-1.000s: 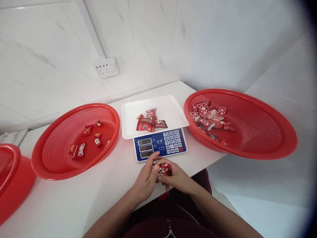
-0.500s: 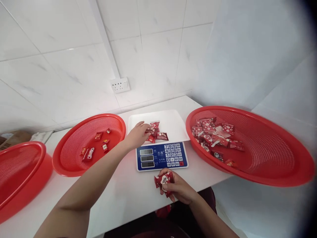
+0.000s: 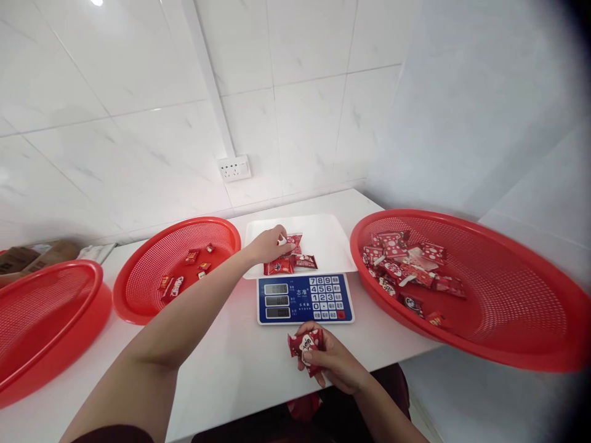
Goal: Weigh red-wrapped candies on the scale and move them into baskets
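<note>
Through the head view I take the scale (image 3: 300,317) as my clock centre, with twelve toward the wall. My right hand (image 3: 336,362), at six, is closed around a red candy packet (image 3: 308,351), perhaps more than one; I judge it is held low and close so the reach to the tray stays unhindered. My left hand (image 3: 271,245), just off twelve, bends its fingers down onto the wrapped candies (image 3: 279,266) on the white tray (image 3: 329,237). It touches them, but its own knuckles mask the fingertips, so I cannot tell whether it grips one. The tray sits on the far side of the keypad, which probably lets the panel face me; its digits are too faint to read.

At three, a red basket (image 3: 512,301) holds a heap of similar packets (image 3: 392,271), its rim right beside the tray, likely for a short reach. At nine, another basket (image 3: 138,271) holds a few small sweets (image 3: 191,257); my left forearm cuts across its near rim and hides part of it. Farther out at nine, a third basket (image 3: 50,301) stands on the counter (image 3: 235,369).
</note>
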The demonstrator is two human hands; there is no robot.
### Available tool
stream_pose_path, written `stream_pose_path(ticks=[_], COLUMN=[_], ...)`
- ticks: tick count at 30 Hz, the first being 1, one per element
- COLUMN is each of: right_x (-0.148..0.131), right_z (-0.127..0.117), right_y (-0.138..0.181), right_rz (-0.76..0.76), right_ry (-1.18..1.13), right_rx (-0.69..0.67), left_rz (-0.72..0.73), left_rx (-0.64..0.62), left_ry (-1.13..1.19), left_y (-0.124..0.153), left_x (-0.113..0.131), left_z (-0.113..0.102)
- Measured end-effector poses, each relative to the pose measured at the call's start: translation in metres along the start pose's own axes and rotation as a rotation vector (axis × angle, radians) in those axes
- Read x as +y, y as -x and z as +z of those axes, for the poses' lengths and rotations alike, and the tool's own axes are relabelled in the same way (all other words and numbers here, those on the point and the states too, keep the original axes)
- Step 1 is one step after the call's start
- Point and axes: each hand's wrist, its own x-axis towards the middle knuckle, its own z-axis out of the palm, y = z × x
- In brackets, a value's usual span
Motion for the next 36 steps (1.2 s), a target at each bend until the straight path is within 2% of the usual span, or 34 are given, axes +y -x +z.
stream_pose_path(ticks=[5,10,17,21,28,31,36], right_x=[0.002,0.0,0.001,0.0,-0.001,-0.001,0.002], right_z=[0.0,0.002,0.0,0.0,0.001,0.001,-0.001], right_y=[0.0,0.001,0.001,0.0,0.0,0.0,-0.001], right_rz=[-0.031,-0.028,-0.02,0.004,0.004,0.001,-0.012], right_ry=[-0.008,-0.015,-0.016,0.005,0.009,0.011,0.013], right_rx=[0.008,0.022,0.006,0.005,0.009,0.017,0.019], left_rz=[-0.1,-0.121,-0.094,-0.092,-0.088,-0.038,0.059], left_rx=[0.037,0.07,0.118,0.084,0.04,0.092,0.139], left_ry=[-0.013,0.124,0.546,0.662,0.492,0.398,0.246], left_y=[-0.026,-0.032,-0.008,0.013,0.04,0.032,0.002], left_x=[0.019,0.023,0.007,-0.004,-0.012,-0.008,0.003], left_z=[0.014,0.012,-0.014,-0.026,-0.017,-0.009,0.003])
